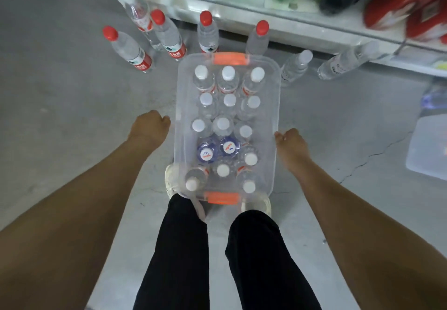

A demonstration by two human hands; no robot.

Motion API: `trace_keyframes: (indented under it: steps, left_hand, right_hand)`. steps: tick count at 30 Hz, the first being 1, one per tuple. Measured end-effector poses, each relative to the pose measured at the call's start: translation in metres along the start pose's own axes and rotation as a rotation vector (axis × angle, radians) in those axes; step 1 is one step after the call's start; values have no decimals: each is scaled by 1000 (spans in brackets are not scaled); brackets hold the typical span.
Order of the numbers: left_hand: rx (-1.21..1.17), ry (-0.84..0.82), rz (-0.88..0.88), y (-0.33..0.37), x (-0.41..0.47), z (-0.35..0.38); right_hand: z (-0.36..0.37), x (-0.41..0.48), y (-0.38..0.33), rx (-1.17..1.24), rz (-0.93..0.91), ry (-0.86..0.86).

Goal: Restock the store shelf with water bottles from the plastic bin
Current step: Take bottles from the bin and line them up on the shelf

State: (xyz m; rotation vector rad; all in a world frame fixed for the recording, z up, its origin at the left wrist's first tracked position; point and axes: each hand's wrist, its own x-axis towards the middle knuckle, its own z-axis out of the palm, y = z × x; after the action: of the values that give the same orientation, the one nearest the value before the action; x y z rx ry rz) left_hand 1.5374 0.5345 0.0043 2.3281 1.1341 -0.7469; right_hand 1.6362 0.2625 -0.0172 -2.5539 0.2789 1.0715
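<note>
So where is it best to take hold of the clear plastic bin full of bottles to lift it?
Probably by the two orange handles at the short ends of the clear plastic bin, coming from above. Its long walls look smooth and the load of white-capped bottles looks heavy. The left hand and right hand flank those long sides.

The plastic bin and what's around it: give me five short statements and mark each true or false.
1. The plastic bin has orange handles at both short ends. True.
2. Every bottle in the bin has a red cap. False: most caps are white, and two bottles are blue-topped.
3. The left hand and right hand are at the bin's long sides. True.
4. The red-capped bottles stand on the floor beyond the bin. True.
5. The right hand is holding a bottle. False: neither hand holds a bottle.
</note>
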Motion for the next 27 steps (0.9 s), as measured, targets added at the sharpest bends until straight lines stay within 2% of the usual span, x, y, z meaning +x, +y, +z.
trace_keyframes:
  steps: [6,10,15,22,27]
  left_hand:
    - [49,-40,27,9,-90,-70]
    - [71,14,114,14,-147,-102]
    - [132,114,307,11,-206,-135]
    - [164,198,433,-9,-276,-146]
    - [134,204,481,-30,-306,-116]
  right_hand:
    - [-68,-80,-14,-86,-105,-69]
    - [-111,-132,-26,-134,-241,1]
    - [-146,-197,-35,-215,-387,108]
    - [-145,-285,-25,-325,-528,238]
    - [-112,-323,-2,-331,-492,186]
